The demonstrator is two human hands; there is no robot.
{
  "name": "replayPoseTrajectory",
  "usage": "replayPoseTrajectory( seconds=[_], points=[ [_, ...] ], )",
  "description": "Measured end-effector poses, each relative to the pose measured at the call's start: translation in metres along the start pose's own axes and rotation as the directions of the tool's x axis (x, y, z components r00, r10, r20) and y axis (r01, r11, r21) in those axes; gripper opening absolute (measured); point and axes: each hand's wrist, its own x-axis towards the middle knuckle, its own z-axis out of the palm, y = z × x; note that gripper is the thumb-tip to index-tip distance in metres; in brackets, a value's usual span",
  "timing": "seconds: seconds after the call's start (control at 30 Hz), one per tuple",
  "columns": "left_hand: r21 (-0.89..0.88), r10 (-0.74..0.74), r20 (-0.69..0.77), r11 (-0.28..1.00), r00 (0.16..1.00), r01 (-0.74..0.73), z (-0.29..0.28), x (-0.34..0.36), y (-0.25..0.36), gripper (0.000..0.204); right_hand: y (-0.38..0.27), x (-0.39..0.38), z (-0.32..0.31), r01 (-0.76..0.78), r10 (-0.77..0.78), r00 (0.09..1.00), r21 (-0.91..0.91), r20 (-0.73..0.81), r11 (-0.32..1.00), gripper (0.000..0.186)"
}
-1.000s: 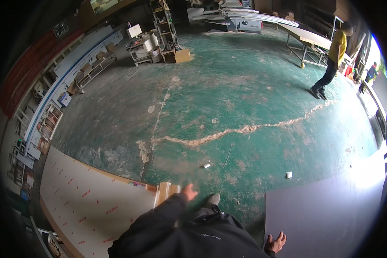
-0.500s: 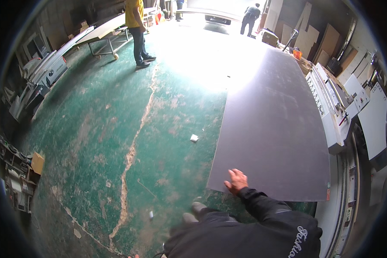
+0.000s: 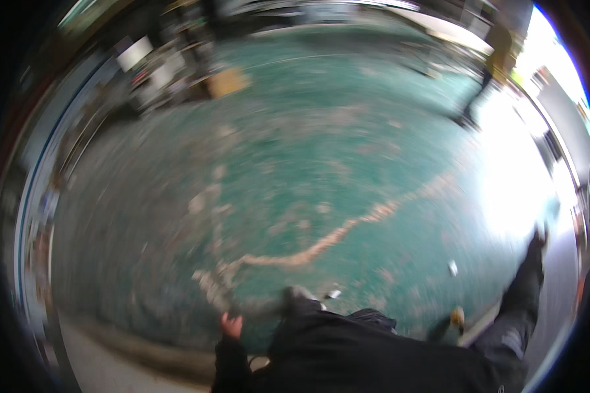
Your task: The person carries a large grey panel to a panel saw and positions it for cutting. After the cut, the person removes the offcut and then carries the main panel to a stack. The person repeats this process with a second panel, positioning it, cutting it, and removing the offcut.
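My left hand (image 3: 231, 324) hangs low beside my body, over the green floor, with a finger apart from the others and nothing seen in it. On the other side my right arm reaches out far to the right. My right hand (image 3: 541, 234) is dark and smeared against the glare, beside a large grey board (image 3: 558, 288) at the right rim. Whether it touches the board cannot be made out. The whole view is blurred by motion.
A pale crack (image 3: 337, 239) runs across the green floor (image 3: 295, 164). Two small white pieces lie there, one block (image 3: 453, 268) and one near my feet (image 3: 334, 294). A person in yellow (image 3: 498, 56) stands far right near a long table (image 3: 439, 29). Shelving with a cardboard box (image 3: 228, 82) is far left.
My view has swung left, so the grey board has slid to the right rim and the shelving has come into the upper left. My left hand now shows more fully; my right arm extends rightward.
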Motion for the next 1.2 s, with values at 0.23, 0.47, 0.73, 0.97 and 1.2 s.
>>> replayPoseTrajectory(
  seconds=[0.23, 0.47, 0.73, 0.97, 1.2],
  points=[
    [-0.256, -0.138, -0.364, 0.966, 0.921, 0.043, -0.204, 0.085, 0.134, 0.077, -0.375, -0.216, 0.089, 0.854, -0.571, 0.024, 0.280, 0.821, 0.439, 0.047],
    [-0.133, -0.336, -0.553, 0.939, 0.763, 0.317, -0.405, 0.217, 0.071, 0.063, -0.796, -0.151, 0.073, 0.814, -0.649, 0.156, 0.275, 0.744, 0.511, 0.028],
    [-0.878, -0.840, -0.091, 0.320, 0.535, 0.354, -0.410, 0.212, -0.017, 0.030, -1.583, -0.140, -0.211, 0.663, -0.978, 0.198, 0.725, 0.071, 0.187, 0.058],
    [-0.731, -0.896, -0.133, 0.377, 0.425, 0.568, -0.565, 0.406, -0.054, 0.032, -2.017, -0.330, -0.465, 0.760, -0.785, -0.308, 0.358, -0.537, -0.543, 0.041],
    [-0.515, -0.561, -0.722, 0.826, 0.405, 0.229, -1.000, 0.682, -0.018, 0.067, -2.136, -0.420, -0.464, 0.857, -0.876, -0.407, 0.440, 0.258, -0.269, 0.039]
  ],
)
